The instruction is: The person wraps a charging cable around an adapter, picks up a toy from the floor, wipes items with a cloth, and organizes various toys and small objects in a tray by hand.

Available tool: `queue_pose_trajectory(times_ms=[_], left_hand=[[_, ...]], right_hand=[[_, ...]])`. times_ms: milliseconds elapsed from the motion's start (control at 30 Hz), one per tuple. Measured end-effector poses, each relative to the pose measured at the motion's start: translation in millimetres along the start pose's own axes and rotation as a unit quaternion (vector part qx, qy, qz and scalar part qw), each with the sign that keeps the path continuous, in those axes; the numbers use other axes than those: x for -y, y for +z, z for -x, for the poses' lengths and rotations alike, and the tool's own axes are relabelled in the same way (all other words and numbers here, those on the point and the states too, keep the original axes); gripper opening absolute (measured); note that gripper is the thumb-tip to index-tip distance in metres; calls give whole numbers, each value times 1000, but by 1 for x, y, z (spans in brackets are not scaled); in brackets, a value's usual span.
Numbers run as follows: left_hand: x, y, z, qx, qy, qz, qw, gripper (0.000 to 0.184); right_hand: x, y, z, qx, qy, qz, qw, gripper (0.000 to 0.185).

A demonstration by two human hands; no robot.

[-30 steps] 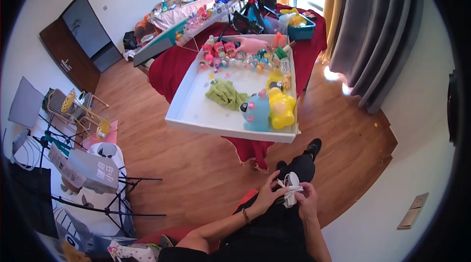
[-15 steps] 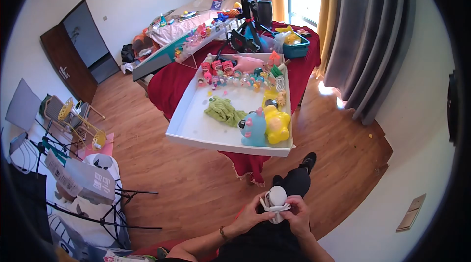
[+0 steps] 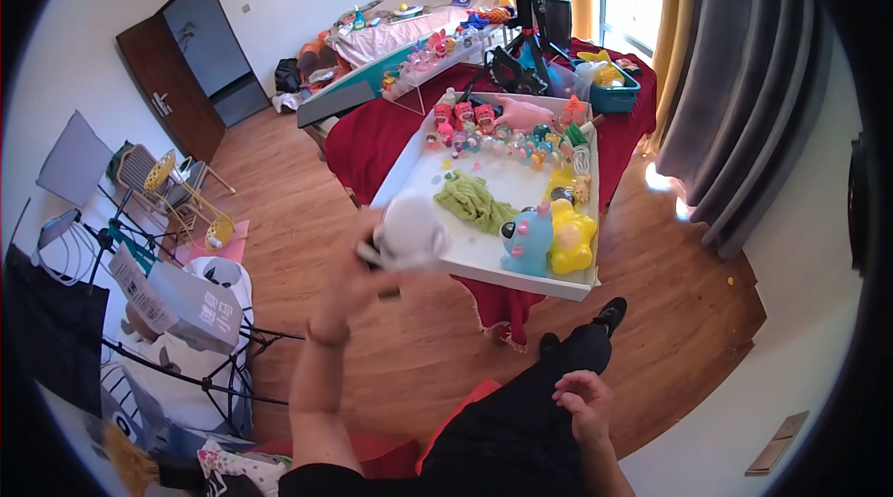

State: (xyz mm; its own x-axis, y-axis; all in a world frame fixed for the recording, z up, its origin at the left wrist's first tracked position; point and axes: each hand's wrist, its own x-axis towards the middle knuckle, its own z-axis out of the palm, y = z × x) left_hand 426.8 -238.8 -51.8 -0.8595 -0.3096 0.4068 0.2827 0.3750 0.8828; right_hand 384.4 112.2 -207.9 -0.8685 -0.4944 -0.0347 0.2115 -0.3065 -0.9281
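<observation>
My left hand [image 3: 350,278] is raised by the near left corner of a shallow white tray [image 3: 549,285]. Its fingers are closed on a white round-headed device [image 3: 410,229], smeared by motion. My right hand [image 3: 586,404] is low over my right thigh, fingers loosely bent and apart, holding nothing. Inside the tray, a crumpled green cloth [image 3: 473,201] lies nearest the device. A blue animal toy [image 3: 527,241] and a yellow flower-shaped toy [image 3: 572,237] fill its near right corner. A pink pig toy [image 3: 523,114] and several small figures sit along the far side.
Under the tray is a table with a red cloth [image 3: 372,155]. A teal basket [image 3: 616,99] and a black stand [image 3: 528,23] are behind it. Black tripod legs [image 3: 209,385] and a grey box [image 3: 200,297] stand at left, a wall with a switch [image 3: 778,444] at right.
My left hand has carried the white device up and left from my lap toward the tray. My right hand has let go of it and stays low. The view has shifted left.
</observation>
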Motion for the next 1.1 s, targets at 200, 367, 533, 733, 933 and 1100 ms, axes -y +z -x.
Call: queue_pose_trajectory(times_ms=[200,367,533,733,933,1100], left_hand=[[32,-32,-89,180,88,-346,917,47],[47,-17,-97,250,51,-489,834,43],[57,-17,-88,281,146,-551,772,34],[50,-37,-83,293,-19,-297,908,30],[70,-42,-79,328,108,-361,866,13],[31,-16,-50,95,-4,-326,941,16]], right_hand=[[-15,-11,4,-34,29,42,998,24],[-22,-15,6,-40,53,45,997,22],[-22,-20,3,-58,60,51,995,20],[-22,-21,-5,-70,70,53,994,17],[-29,-17,-7,-40,82,118,989,15],[-32,-22,-5,-30,56,207,976,19]])
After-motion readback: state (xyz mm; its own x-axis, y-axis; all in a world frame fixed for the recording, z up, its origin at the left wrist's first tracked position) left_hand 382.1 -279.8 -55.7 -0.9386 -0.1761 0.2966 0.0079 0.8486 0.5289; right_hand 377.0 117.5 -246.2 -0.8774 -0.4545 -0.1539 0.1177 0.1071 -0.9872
